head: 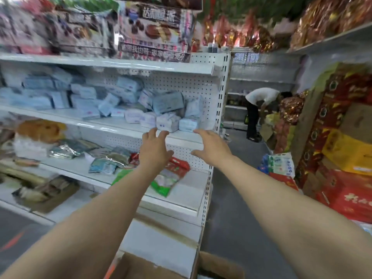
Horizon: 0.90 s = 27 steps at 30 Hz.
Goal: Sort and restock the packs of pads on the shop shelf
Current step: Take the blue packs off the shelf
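Observation:
Pale blue and white packs of pads (157,105) lie in a loose heap on the middle white shelf (112,125); neater stacks (38,91) stand further left. Two small white packs (168,122) (188,124) sit at the shelf's front right. My left hand (155,148) is stretched out just below the shelf's front edge, fingers spread and holding nothing. My right hand (211,147) is level with it to the right, fingers relaxed and empty, its fingertips near the rightmost pack. The view is blurred by motion.
Snack bags (171,176) lie on the shelf below. Gift boxes (153,31) stand on the top shelf. An open cardboard box (217,266) sits on the floor at my feet. Red and yellow cartons (346,158) are stacked at the right. A person (259,109) bends over down the aisle.

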Available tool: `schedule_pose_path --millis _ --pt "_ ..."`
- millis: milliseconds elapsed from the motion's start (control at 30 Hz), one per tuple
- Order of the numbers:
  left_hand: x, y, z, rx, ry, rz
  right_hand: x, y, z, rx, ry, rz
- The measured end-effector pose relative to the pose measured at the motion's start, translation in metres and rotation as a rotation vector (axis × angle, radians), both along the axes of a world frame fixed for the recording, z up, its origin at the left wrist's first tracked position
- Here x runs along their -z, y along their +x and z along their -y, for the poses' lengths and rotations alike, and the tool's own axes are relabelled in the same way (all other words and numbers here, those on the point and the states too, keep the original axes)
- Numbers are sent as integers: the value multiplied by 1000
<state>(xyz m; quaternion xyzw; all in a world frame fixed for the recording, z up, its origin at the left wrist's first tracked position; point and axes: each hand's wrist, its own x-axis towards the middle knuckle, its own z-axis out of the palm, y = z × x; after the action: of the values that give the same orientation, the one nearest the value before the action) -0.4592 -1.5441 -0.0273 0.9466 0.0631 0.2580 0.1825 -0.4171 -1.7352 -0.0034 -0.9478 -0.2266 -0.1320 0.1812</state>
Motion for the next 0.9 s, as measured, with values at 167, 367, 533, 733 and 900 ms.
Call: schedule_pose_path --millis 167,367,533,733,900 --pt "-28 -31 -60 -121 -29 50 -31 -16 -68 -84 15 70" --pt "-39 -38 -157 -214 -27 49 -46 -9 -164 -115 0 84" --pt "-49 -36 -255 -244 -55 21 -57 4 -260 -130 18 90" --pt "-57 -27 -375 -285 -32 3 -68 21 -377 -155 57 86" --pt "-58 -11 -461 -327 -22 -3 -68 44 -454 -155 96 79"
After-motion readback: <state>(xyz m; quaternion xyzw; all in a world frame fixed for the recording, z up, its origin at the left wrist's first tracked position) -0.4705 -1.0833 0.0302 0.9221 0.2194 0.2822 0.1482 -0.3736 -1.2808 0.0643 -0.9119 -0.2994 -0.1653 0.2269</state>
